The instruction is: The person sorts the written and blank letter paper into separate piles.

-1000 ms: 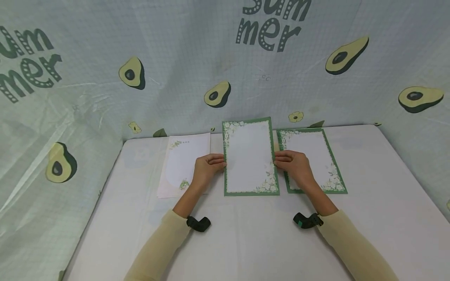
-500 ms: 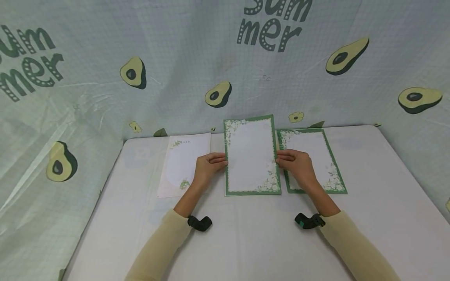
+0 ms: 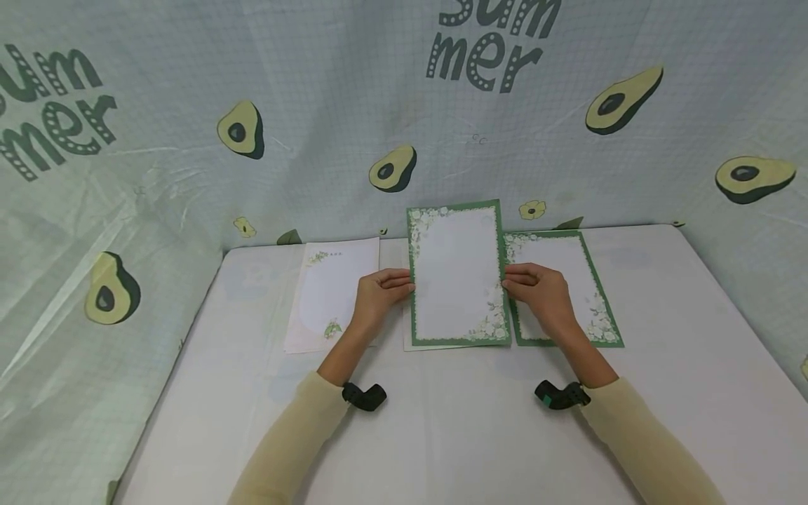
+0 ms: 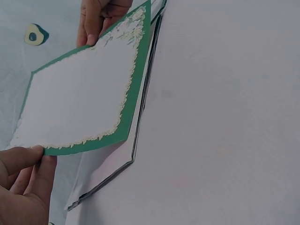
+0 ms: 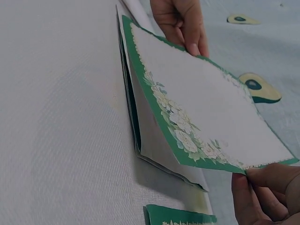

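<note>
A sheet of paper (image 3: 458, 273) with a green border and white flowers is raised at a tilt over the middle of the table. My left hand (image 3: 379, 296) pinches its left edge, thumb on top and fingers beneath, as the left wrist view shows. On the opposite edge my right hand (image 3: 546, 293) pinches it the same way. Beneath the raised sheet lies a stack of paper (image 4: 110, 164), mostly covered; its dark edges show in the wrist views. Another green-bordered sheet (image 3: 562, 259) lies flat to the right, partly behind my right hand.
Pale sheets (image 3: 333, 287) with small floral prints lie on the left side of the white-covered table (image 3: 435, 428). A curtain (image 3: 315, 84) printed with avocados and lettering hangs behind the table's back edge.
Both hands have lifted the green-bordered sheet and carried it slightly right and away from me. A white sheet edge of the stack now shows below it on the left.
</note>
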### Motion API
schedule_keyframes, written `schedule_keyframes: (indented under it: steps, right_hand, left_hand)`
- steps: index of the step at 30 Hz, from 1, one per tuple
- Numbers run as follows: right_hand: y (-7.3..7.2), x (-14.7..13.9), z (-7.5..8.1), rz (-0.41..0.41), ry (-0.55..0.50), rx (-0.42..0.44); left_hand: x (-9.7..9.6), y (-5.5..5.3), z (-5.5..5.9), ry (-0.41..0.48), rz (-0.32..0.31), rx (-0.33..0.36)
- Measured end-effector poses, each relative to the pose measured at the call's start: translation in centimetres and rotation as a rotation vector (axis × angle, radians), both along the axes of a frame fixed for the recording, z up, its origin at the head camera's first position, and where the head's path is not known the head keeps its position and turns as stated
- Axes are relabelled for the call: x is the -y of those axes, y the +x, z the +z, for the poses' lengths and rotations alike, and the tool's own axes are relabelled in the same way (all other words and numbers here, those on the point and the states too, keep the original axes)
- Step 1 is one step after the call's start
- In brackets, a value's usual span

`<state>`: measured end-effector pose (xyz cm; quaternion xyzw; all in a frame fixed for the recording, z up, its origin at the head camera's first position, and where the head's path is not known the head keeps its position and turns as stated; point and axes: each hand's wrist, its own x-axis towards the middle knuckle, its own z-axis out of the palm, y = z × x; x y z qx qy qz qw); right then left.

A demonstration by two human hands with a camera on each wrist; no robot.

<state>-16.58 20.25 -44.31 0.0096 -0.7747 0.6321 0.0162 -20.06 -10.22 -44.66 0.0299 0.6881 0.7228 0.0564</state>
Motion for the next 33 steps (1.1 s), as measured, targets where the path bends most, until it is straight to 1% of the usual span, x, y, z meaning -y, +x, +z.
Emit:
schedule_keyframes:
  steps: [5,13,22,26,33]
  right_hand:
    - [0.1,-0.3,0.1,-0.01,-0.015,0.0]
    - [0.3,-0.8,0.3,-0.023,-0.036,-0.012]
    - [0.5,-1.9,-0.1,-0.039,-0.052,-0.02]
    - [0.5,-2.3,-0.2,-0.05,-0.05,-0.022]
    - [0.7,-2.9,0.0,-0.056,-0.042,-0.013]
  left_hand:
    - [-0.4,-0.1,0.2,0.034,0.001,0.007]
    - [-1.2,-0.3,0.1,0.074,0.014,0.011]
    - [-2.2,-0.4,0.0,0.109,0.017,0.035]
    - [-2.7,-0.4,0.0,0.13,0.018,0.045]
    - [-3.4,-0.5,0.1,0.145,0.019,0.045]
